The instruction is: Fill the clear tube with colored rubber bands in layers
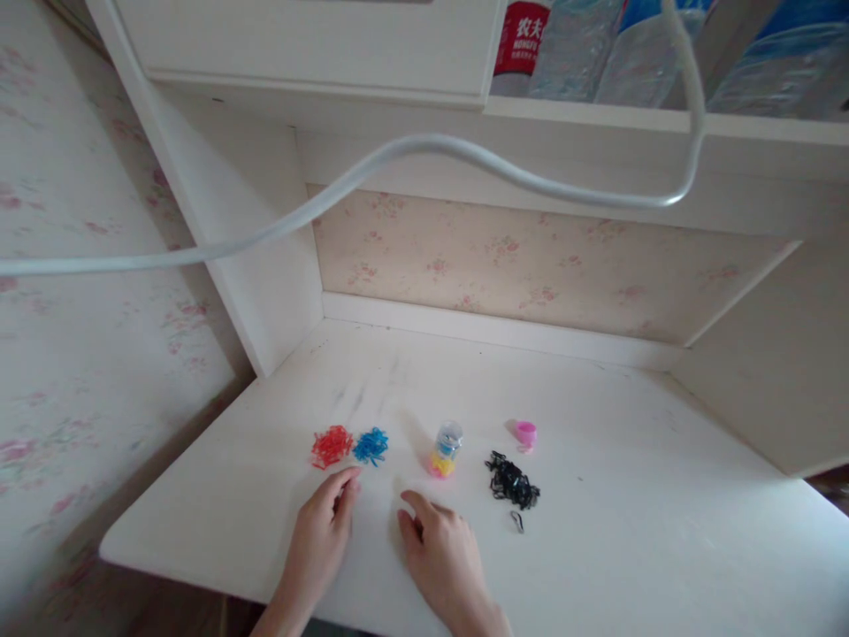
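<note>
My left hand [322, 526] is closed, thumb and forefinger tips together, just in front of a pile of red rubber bands [332, 447] and a smaller pile of blue rubber bands [370, 446]. Whatever it pinches, if anything, is too small to make out. Loosely curled, my right hand [443, 550] rests over the table with a gap between thumb and forefinger and nothing visible in it. Beyond it a small clear jar [449, 440] stands upright, with yellow and pink bands at its bottom. To its right lie a pile of black rubber bands [513, 482] and one loose black band [517, 522].
A pink cap [526, 433] sits on the white table [630, 495] behind the black pile. A white cable [424, 144] hangs across the upper view. Above the table is a shelf [637, 115] with plastic bottles [521, 40]. Side panels and floral wallpaper [438, 257] enclose the table.
</note>
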`<state>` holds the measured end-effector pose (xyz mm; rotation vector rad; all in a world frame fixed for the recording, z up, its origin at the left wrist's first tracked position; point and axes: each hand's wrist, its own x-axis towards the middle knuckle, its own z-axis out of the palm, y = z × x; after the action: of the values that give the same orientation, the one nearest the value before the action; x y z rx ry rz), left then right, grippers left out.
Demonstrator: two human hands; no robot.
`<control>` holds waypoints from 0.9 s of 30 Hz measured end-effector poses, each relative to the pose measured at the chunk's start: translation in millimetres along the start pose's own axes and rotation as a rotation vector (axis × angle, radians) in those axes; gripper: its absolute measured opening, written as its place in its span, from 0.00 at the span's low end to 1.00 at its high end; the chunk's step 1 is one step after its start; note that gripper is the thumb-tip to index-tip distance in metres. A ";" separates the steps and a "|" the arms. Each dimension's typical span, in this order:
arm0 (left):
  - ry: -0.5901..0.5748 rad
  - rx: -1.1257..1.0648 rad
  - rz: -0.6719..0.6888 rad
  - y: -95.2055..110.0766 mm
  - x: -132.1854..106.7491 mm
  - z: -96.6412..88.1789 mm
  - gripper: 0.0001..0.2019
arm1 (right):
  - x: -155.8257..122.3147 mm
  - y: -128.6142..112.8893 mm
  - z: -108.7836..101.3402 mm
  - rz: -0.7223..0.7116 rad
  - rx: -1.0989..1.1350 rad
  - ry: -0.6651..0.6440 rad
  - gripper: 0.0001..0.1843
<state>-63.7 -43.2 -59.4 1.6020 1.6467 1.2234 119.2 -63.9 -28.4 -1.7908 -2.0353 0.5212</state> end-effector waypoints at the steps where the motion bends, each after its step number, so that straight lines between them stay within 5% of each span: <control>1: -0.006 -0.056 -0.049 -2.2 -0.9 -1.3 0.19 | 5.7 -7.6 1.8 -0.015 -0.028 -0.009 0.15; 4: -0.017 -0.195 -0.151 -4.0 -0.7 -3.0 0.22 | 24.4 -27.7 10.0 -0.019 -0.114 -0.012 0.13; 10: -0.021 -0.242 -0.134 -6.7 -1.2 -4.8 0.22 | 51.1 -45.0 24.1 0.041 -0.253 -0.012 0.15; 18: -0.019 -0.305 -0.185 -6.8 -3.2 -7.3 0.22 | 47.5 -38.9 32.5 0.048 -0.197 0.041 0.13; 27: -0.013 -0.083 -0.019 -6.8 -0.5 -5.7 0.17 | 41.3 -25.6 31.9 0.041 -0.072 0.187 0.15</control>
<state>-71.8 -44.2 -62.8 1.5369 1.5789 1.2527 76.3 -26.9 -41.1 -1.8511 -1.9151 0.2830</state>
